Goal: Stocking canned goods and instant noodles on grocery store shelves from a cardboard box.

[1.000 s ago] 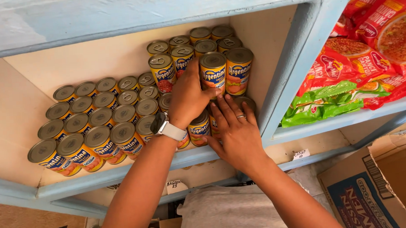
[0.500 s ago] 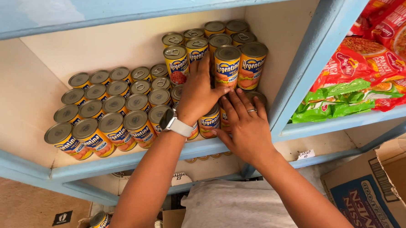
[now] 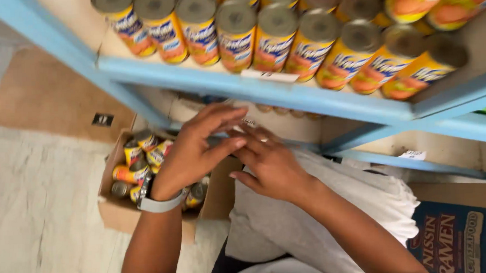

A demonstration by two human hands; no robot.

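below the canned shelf, left hand and right hand hover empty.

Head camera looks steeply down, close past the blue shelf edge to the floor.

a blue shelf carries rows of yellow cans standing close together, touching. below, on the pale floor, sits an open cardboard box holding more cans, and a printed carton.
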